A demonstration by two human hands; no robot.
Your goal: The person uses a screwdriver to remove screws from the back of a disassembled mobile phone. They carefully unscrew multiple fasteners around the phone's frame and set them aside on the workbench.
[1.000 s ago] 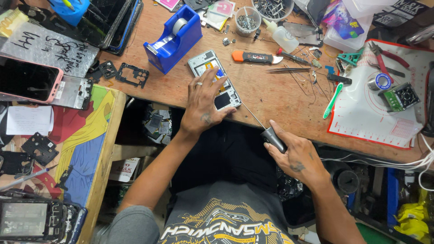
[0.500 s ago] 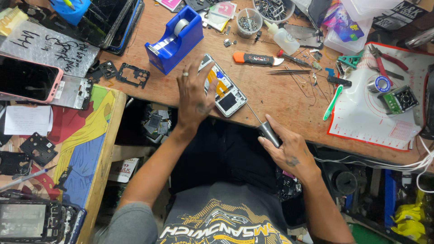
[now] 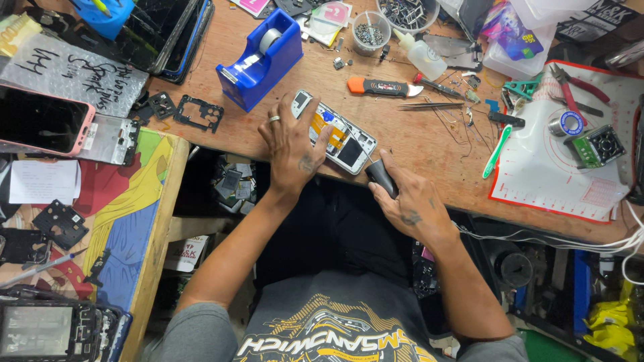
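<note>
While I watch from the head camera, my left hand (image 3: 293,151) lies flat with the fingers spread, pressing down on the opened phone (image 3: 335,134) at the near edge of the wooden bench (image 3: 429,141). Just right of it, my right hand (image 3: 410,204) is closed around the dark handle of a screwdriver (image 3: 381,175), whose tip I cannot see; it seems to meet the phone's lower corner.

I judge the risk to lie at that corner: the phone sits close to the bench edge, so if the left palm eases off while the tool pushes, the phone could skid toward my lap, or the tip could slip across the exposed orange flex and board.

Far left of the left hand lies a crinkled clear bag (image 3: 74,74) with black marker writing, and below it a pink-cased phone (image 3: 40,124). Just beyond the left hand's fingers stands a blue tape dispenser (image 3: 258,57). Beyond the right hand rest an orange-handled utility knife (image 3: 382,87) and a small white squeeze bottle (image 3: 422,57). Well to the right of that hand is a white mat with a red border (image 3: 557,174), bearing a green square part (image 3: 594,144) and a blue-ringed solder spool (image 3: 570,124).
</note>
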